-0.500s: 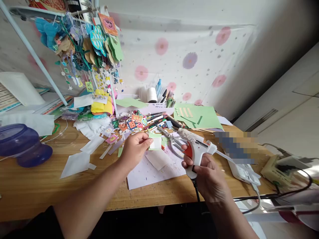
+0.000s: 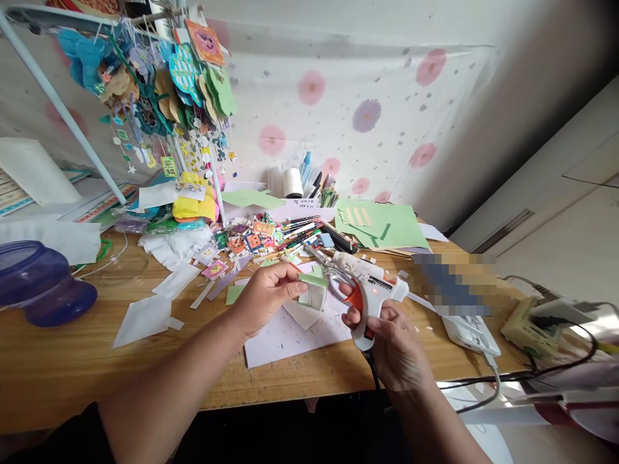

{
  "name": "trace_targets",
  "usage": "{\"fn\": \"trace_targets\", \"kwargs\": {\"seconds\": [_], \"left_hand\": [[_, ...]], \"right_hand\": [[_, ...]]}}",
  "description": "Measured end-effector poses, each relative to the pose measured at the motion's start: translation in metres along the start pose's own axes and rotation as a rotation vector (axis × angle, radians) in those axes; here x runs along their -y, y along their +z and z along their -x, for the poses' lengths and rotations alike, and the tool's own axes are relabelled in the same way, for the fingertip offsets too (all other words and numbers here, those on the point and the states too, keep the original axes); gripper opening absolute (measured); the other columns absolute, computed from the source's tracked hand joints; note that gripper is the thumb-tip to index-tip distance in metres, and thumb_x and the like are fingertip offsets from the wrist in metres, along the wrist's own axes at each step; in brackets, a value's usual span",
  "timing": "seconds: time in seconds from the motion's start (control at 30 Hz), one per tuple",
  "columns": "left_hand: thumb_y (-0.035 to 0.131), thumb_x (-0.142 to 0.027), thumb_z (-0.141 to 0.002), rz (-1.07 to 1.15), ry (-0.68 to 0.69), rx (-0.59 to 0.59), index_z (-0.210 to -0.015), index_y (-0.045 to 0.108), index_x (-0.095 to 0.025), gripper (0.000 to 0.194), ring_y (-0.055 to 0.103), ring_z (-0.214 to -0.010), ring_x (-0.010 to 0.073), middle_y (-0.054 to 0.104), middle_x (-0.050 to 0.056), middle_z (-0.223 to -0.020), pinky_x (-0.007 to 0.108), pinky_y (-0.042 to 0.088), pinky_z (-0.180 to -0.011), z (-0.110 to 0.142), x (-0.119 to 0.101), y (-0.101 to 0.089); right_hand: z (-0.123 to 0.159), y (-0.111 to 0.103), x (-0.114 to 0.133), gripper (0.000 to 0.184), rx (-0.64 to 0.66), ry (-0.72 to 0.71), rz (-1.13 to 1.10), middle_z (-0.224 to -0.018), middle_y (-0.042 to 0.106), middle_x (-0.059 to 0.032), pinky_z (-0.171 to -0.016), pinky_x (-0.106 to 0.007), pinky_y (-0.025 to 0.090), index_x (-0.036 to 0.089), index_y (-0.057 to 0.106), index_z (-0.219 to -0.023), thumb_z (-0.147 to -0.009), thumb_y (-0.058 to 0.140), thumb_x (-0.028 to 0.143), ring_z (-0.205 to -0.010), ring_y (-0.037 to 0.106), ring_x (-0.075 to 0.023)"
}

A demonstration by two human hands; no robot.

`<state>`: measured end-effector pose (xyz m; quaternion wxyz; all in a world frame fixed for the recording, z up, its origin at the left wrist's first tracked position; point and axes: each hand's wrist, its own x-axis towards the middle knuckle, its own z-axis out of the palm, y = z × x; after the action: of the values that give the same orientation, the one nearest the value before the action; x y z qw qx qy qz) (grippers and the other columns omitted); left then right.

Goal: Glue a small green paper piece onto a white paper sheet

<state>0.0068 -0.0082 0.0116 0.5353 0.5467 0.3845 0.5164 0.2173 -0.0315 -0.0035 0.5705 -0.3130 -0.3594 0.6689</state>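
Note:
Between thumb and fingers, my left hand [image 2: 273,293] pinches a small square of green paper [image 2: 314,292] with a white middle, tilted above the desk. My right hand [image 2: 387,338] is wrapped round a white hot glue gun [image 2: 374,290] with an orange trigger, its nozzle pointing left. A small light glows on the gun's side. Its nozzle is apart from the paper square. Under the hands lie a pale lilac sheet [image 2: 271,341] and a white paper piece [image 2: 297,314]. Scissors [image 2: 336,280] lie behind the glue gun, partly hidden by it.
Small painted paper pieces [image 2: 254,241] and several pencils [image 2: 302,229] crowd the desk's middle. Green card [image 2: 399,222] lies at the back right. A purple plastic container [image 2: 46,283] stands left. Paper ornaments [image 2: 140,77] hang from a rack. A white power strip [image 2: 471,335] sits right.
The paper square in my left hand has moved right and tilted. My right hand has brought the glue gun slightly left, closer to the square. The view has shifted a little.

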Motion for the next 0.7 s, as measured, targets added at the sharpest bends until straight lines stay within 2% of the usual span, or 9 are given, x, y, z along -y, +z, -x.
{"fn": "trace_targets", "kwargs": {"seconds": [0.1,0.17,0.3,0.37,0.43,0.5,0.6,0.7], "left_hand": [[0.070,-0.030,-0.074,0.032,-0.059,0.076,-0.071,0.062,-0.014,0.019,0.047,-0.064,0.0093,0.056,-0.002,-0.066,0.023,0.038,-0.063,0.001,0.001,0.003],[0.069,-0.031,-0.074,0.036,-0.082,0.066,-0.069,0.059,-0.014,0.020,0.047,-0.062,0.0091,0.054,-0.003,-0.065,0.023,0.038,-0.061,0.001,0.001,0.004],[0.069,-0.031,-0.072,-0.031,-0.087,-0.039,-0.064,0.056,-0.015,0.022,0.047,-0.057,0.0091,0.052,-0.004,-0.059,0.023,0.038,-0.056,0.000,-0.002,0.002],[0.068,-0.032,-0.072,-0.079,-0.086,-0.099,-0.064,0.056,-0.016,0.022,0.050,-0.057,0.0104,0.055,-0.003,-0.059,0.024,0.040,-0.057,-0.001,-0.002,-0.001],[0.067,-0.034,-0.073,-0.131,-0.073,-0.139,-0.066,0.056,-0.016,0.022,0.052,-0.058,0.0115,0.056,-0.002,-0.060,0.024,0.040,-0.057,-0.002,0.000,-0.003],[0.065,-0.035,-0.075,-0.197,-0.037,-0.176,-0.065,0.056,-0.016,0.023,0.049,-0.056,0.0108,0.054,-0.003,-0.058,0.024,0.037,-0.055,-0.002,0.002,-0.004],[0.063,-0.035,-0.076,-0.315,0.024,-0.234,-0.064,0.054,-0.017,0.024,0.043,-0.054,0.0096,0.049,-0.004,-0.056,0.023,0.032,-0.052,-0.002,0.004,-0.005],[0.061,-0.035,-0.077,-0.383,0.054,-0.256,-0.063,0.053,-0.017,0.023,0.040,-0.052,0.0092,0.046,-0.005,-0.055,0.023,0.030,-0.050,0.000,0.002,-0.003]], "right_hand": [[-0.001,0.006,-0.004,0.029,-0.039,0.010,-0.025,-0.066,0.071,-0.0037,-0.053,-0.026,0.047,0.020,0.056,-0.059,-0.060,0.083,0.030,-0.060,0.065,-0.0178],[-0.003,0.008,-0.005,0.027,-0.040,0.032,-0.010,-0.064,0.070,-0.0049,-0.050,-0.026,0.045,0.019,0.060,-0.062,-0.062,0.081,0.036,-0.055,0.062,-0.0166],[-0.006,0.005,-0.003,0.024,-0.094,-0.070,-0.053,-0.076,0.071,-0.0031,-0.053,-0.024,0.045,0.018,0.071,-0.077,-0.061,0.080,0.033,-0.043,0.041,-0.0044],[-0.007,0.001,-0.002,0.022,-0.110,-0.116,-0.081,-0.076,0.069,-0.0001,-0.051,-0.023,0.042,0.020,0.071,-0.079,-0.061,0.079,0.028,-0.042,0.035,-0.0023],[-0.007,-0.003,-0.004,0.019,-0.094,-0.098,-0.052,-0.073,0.067,0.0012,-0.049,-0.023,0.041,0.021,0.071,-0.078,-0.062,0.078,0.028,-0.041,0.034,-0.0026],[-0.004,-0.006,-0.008,0.018,-0.072,-0.068,0.072,-0.074,0.066,0.0000,-0.051,-0.025,0.042,0.021,0.070,-0.076,-0.063,0.077,0.031,-0.045,0.041,-0.0055],[0.002,-0.010,-0.013,0.020,-0.054,-0.081,0.420,-0.077,0.066,-0.0022,-0.054,-0.027,0.043,0.021,0.069,-0.079,-0.068,0.076,0.036,-0.059,0.053,-0.0131],[0.007,-0.010,-0.013,0.016,0.004,-0.174,0.751,-0.069,0.060,0.0001,-0.052,-0.027,0.042,0.022,0.066,-0.079,-0.076,0.071,0.037,-0.058,0.052,-0.0144]]}}
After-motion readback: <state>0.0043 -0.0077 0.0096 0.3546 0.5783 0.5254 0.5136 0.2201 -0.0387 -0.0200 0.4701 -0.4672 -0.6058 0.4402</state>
